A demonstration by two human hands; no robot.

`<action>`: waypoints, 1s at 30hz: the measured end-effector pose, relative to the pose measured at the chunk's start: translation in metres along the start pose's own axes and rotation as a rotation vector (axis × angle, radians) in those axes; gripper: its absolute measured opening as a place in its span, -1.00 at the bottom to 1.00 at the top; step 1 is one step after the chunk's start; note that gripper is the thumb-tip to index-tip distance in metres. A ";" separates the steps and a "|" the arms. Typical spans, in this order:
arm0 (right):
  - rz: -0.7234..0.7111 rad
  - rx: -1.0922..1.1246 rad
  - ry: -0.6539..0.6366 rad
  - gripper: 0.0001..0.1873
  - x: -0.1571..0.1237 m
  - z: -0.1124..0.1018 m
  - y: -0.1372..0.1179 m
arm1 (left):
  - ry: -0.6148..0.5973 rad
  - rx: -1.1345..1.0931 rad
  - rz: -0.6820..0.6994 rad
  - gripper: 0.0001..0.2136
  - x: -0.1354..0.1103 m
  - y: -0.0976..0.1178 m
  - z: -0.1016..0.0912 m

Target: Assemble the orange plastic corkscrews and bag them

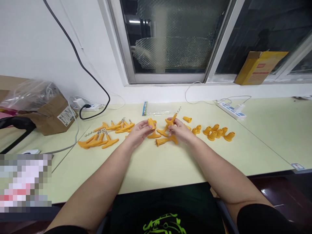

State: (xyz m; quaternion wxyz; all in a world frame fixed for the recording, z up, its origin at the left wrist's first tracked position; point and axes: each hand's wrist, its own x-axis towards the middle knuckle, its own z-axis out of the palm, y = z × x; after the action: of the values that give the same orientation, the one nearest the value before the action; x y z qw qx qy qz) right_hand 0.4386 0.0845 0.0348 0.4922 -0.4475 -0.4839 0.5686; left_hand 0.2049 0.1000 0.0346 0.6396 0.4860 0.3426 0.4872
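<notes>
My left hand point(140, 132) is closed on a yellow ribbed plastic cap point(151, 123), held above the table. In my right hand point(179, 130) is a yellow T-handled corkscrew point(174, 117), its metal spiral pointing up and away to the right. The two held pieces are apart. Just below my hands lies a corkscrew with a cap over its spiral point(165, 140), and other yellow handles show between the hands, partly hidden. To the left is a loose pile of T-handled corkscrews point(97, 139) with bare spirals. Several yellow caps point(212, 135) stand on the right, and one cap point(187, 119) lies on its side.
A clear plastic bag point(159, 109) lies at the back of the table point(156, 175). Power strips point(231, 110) with cables sit against the wall. On the left is a cardboard box point(51, 113) topped with plastic bags; a yellow carton point(259, 68) leans at the window.
</notes>
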 end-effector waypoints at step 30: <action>-0.303 -0.275 -0.348 -0.58 -0.014 0.005 -0.008 | 0.050 0.551 0.504 -0.69 -0.008 0.002 0.005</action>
State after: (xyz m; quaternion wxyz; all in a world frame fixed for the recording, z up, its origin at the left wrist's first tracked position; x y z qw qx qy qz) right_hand 0.4364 0.0705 0.0437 0.4155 -0.3282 -0.6954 0.4858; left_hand 0.2064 0.0915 0.0381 0.3364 0.6969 0.3459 0.5306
